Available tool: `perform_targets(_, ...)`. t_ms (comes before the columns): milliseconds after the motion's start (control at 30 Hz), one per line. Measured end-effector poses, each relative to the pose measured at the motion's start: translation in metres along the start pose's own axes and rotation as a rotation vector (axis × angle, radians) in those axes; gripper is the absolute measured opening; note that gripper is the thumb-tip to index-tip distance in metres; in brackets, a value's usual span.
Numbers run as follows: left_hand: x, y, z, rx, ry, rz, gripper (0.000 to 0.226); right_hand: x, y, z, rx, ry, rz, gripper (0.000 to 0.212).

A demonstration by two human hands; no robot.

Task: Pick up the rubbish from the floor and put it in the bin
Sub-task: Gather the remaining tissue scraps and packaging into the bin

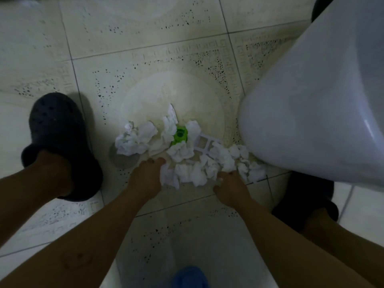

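Head view is aimed straight down at a pale tiled floor (145, 34), where a heap of crumpled white tissues (187, 159) is spread in a band. Its long axis runs from the left, near a dark clog (56, 129), down and to the right until it touches the foot of a white ceramic fixture (311, 113). A green plastic piece (180, 135) is lodged among the tissues near the band's middle, and a flat white grid piece (204, 144) is partly buried just to its right. Both bare hands are set at the near edge of the heap. The left hand (145, 175) is laid with fingers fairly spread, tips touching the tissues. The right hand (229, 188) is curled into the paper, fingers partly hidden, so a firm grip cannot be told. A 2nd dark clog (305, 202) is seen beneath the fixture. A blue shape (190, 276) is blurred at the bottom edge.
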State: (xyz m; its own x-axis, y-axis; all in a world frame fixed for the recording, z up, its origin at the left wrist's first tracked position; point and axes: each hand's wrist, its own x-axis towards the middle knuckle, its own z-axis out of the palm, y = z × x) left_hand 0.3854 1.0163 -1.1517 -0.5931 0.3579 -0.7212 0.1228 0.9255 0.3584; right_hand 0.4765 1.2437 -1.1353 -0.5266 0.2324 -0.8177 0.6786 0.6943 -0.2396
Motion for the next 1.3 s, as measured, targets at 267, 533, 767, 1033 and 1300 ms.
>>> perform_targets(267,-0.026,-0.002,-0.016,-0.142,0.082,-0.013,0.015,-0.033,-0.001,-0.018,-0.018,-0.033,0.030,0.026)
perform_targets(533,-0.078,0.031,-0.049,-0.156,0.210,-0.016,0.022,-0.092,-0.018,-0.048,0.284,0.059,0.010,0.032)
perform_targets(767,-0.133,0.081,-0.109,-0.087,0.295,0.098,0.012,-0.154,-0.040,-0.094,0.306,0.115,-0.175,0.022)
perform_targets(1033,-0.205,0.129,-0.180,-0.146,0.498,0.249,0.009,-0.241,-0.064,-0.154,0.401,0.350,-0.330,0.026)
perform_targets(1300,-0.255,0.186,-0.223,-0.108,0.704,0.412,0.001,-0.301,-0.074,-0.225,0.229,0.566,-0.494,0.009)
